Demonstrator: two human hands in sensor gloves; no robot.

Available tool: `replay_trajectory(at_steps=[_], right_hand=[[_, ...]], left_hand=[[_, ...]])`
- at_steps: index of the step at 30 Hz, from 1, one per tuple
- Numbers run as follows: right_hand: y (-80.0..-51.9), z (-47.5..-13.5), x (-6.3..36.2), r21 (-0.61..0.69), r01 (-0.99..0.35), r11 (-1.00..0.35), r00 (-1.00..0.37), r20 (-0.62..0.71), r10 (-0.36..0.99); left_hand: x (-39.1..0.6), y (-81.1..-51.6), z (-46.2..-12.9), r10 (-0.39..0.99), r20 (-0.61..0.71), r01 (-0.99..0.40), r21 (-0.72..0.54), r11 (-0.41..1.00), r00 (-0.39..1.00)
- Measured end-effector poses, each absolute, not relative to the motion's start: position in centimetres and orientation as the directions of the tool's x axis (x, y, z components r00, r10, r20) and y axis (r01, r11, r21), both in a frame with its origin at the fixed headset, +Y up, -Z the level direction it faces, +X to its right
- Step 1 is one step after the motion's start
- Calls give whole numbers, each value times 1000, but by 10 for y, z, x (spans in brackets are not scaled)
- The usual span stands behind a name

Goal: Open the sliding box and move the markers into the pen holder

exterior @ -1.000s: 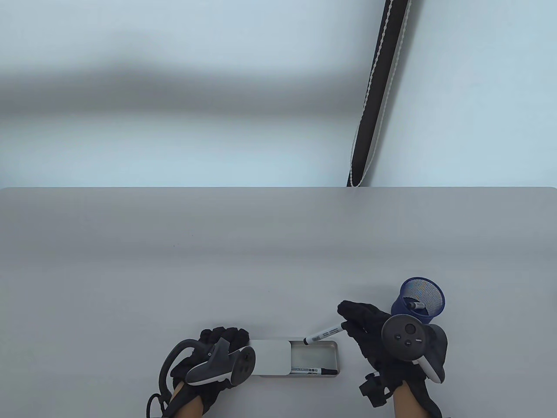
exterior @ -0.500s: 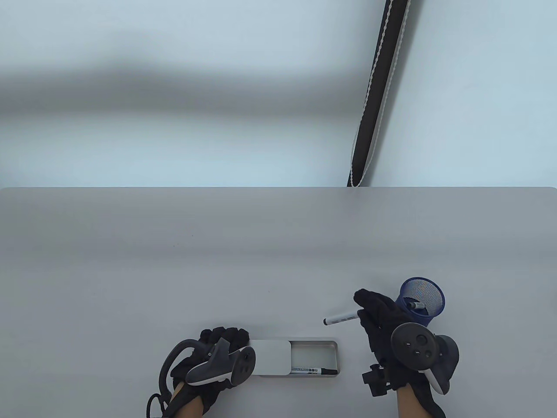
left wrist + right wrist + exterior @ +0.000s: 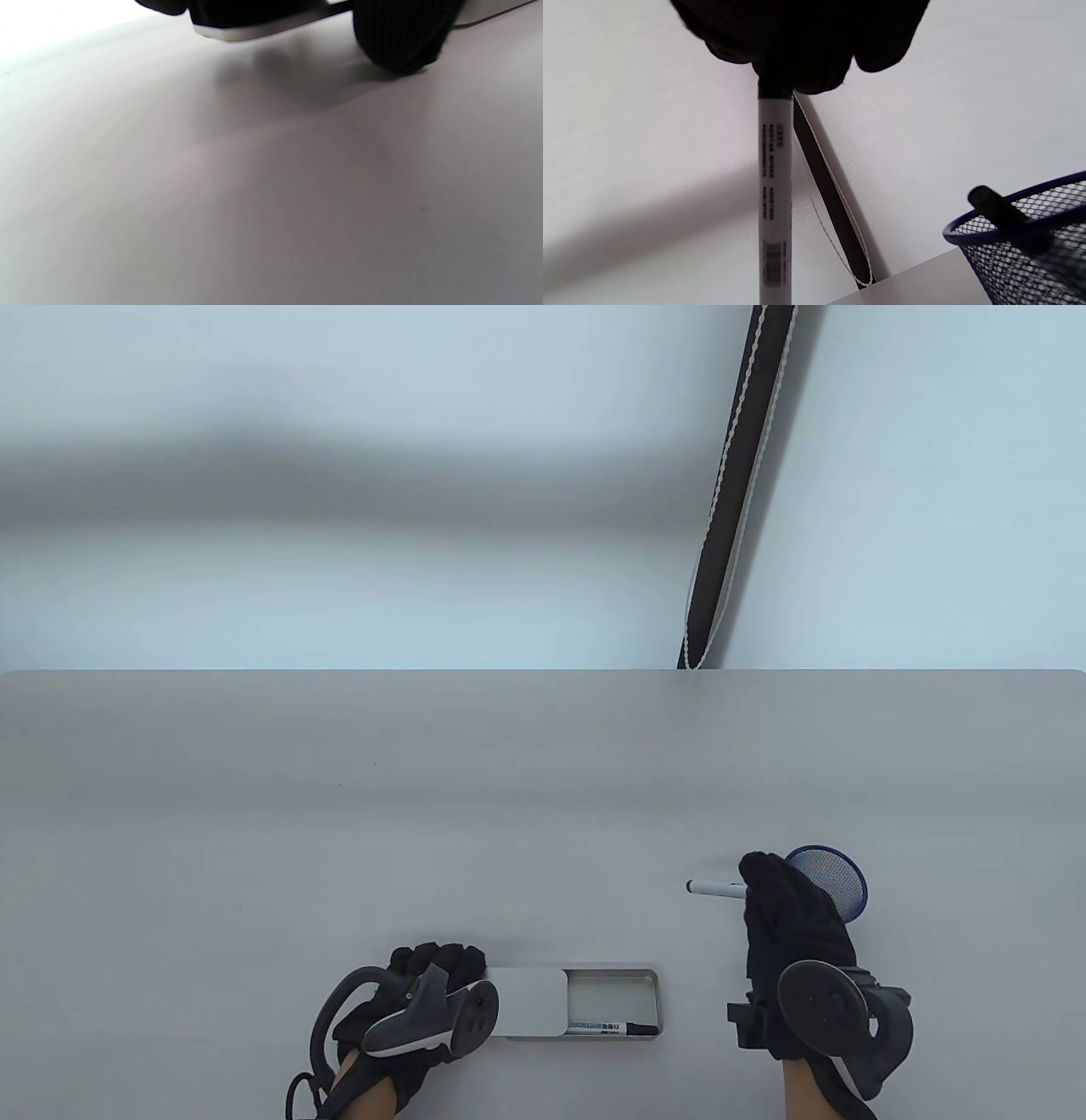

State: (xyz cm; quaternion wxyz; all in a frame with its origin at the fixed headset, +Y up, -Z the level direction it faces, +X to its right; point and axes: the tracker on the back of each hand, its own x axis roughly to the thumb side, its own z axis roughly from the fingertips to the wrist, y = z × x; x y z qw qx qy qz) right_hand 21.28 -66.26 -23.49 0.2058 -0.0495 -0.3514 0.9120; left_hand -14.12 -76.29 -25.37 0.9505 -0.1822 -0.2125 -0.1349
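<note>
My right hand (image 3: 789, 916) pinches a white marker with a black cap (image 3: 714, 888), which juts out level to the left, just left of the blue mesh pen holder (image 3: 840, 881). The right wrist view shows that marker (image 3: 774, 190) hanging from my fingers (image 3: 797, 51), and the holder (image 3: 1031, 237) at lower right with one marker (image 3: 1005, 218) leaning in it. The metal sliding box (image 3: 615, 1003) lies near the front edge with its lid (image 3: 528, 1001) slid left. One marker (image 3: 612, 1029) lies inside along the near wall. My left hand (image 3: 437, 967) grips the box's left end (image 3: 263, 29).
A grey table (image 3: 424, 814) stretches wide behind the box. A black pole with a white beaded cord (image 3: 730, 492) rises behind the table's far edge, in front of a pale wall.
My right hand has lifted the marker out of the box and carried it right and away, up beside the pen holder. The left hand and the box have stayed put.
</note>
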Motion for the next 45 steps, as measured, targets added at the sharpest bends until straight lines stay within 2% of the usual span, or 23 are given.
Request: replay_trajectory(at_steps=[5, 17, 34, 45], right_hand=[[-658, -229, 222, -740, -274, -615, -918, 11, 396], [-659, -225, 244, -796, -198, -572, -904, -77, 421], [-681, -234, 254, -746, -159, -646, -890, -175, 421], [-709, -243, 262, -663, -160, -732, -858, -273, 435]], left_hand=[[-141, -763, -253, -180, 452, 335, -291, 896, 874], [-141, -763, -253, -181, 451, 336, -291, 896, 874], [-141, -763, -253, -180, 450, 334, -292, 896, 875], [-141, -763, -253, -180, 450, 335, -292, 896, 875]])
